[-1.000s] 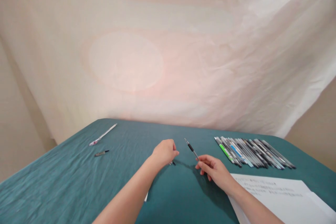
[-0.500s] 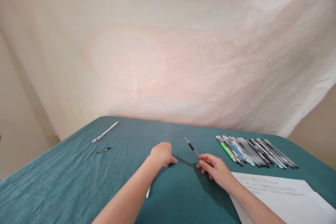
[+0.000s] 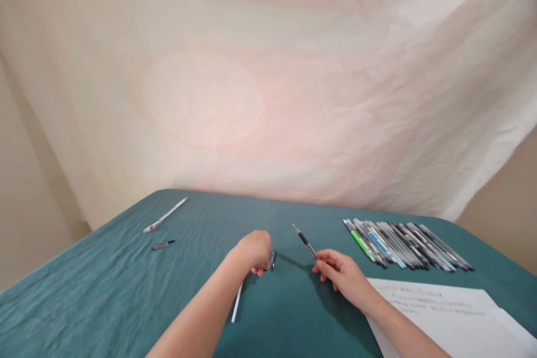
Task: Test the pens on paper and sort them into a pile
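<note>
My right hand is closed on a pen whose dark grip and tip point up and away to the left. My left hand is curled knuckles-up over the teal tablecloth, its fingers pinched on a small dark pen cap that sticks out at its right side. A thin white pen barrel lies on the cloth just under my left wrist.
A row of several pens lies at the far right. White printed paper covers the near right corner. A clear pen and a short dark piece lie far left. A wrinkled white sheet hangs behind the table.
My left hand drew back toward me and to the left, lowering to the cloth; the dark cap now shows at its right side. The right hand and its pen barely moved.
</note>
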{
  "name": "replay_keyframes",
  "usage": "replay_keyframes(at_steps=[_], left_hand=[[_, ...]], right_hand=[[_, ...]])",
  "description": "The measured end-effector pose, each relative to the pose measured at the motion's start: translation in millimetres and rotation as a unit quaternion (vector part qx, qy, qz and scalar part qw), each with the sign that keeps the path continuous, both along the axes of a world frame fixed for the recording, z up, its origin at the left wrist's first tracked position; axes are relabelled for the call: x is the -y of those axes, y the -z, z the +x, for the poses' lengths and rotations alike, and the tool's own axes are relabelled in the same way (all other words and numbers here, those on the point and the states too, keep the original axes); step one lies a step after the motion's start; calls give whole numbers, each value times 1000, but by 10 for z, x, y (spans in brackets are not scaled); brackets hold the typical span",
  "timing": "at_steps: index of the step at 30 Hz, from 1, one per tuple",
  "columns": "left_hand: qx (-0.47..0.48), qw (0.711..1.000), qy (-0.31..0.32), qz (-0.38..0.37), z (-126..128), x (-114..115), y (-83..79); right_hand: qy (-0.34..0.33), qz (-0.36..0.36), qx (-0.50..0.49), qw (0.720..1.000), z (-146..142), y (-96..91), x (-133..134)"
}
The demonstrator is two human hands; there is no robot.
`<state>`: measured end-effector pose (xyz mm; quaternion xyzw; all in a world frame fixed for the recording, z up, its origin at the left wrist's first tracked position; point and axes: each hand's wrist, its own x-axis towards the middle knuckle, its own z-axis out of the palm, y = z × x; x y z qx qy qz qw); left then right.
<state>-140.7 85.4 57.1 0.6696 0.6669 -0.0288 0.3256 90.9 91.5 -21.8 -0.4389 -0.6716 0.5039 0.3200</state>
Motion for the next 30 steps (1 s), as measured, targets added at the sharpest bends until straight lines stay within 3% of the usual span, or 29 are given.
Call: replay_keyframes(at_steps=[10, 17, 22, 30], left_hand=[[53, 998, -6, -20, -67, -18, -43], [267, 953, 29, 141, -138, -138, -128], [236, 946, 20, 221, -137, -207, -64], [147, 922, 102, 344, -213, -212, -79]], right_hand=[[6, 5, 11, 1000, -6, 20, -9], [9, 11, -19, 1000, -8, 2, 17], [24, 27, -45, 998, -23, -27, 62], [23, 35, -19, 999, -27, 1, 51]])
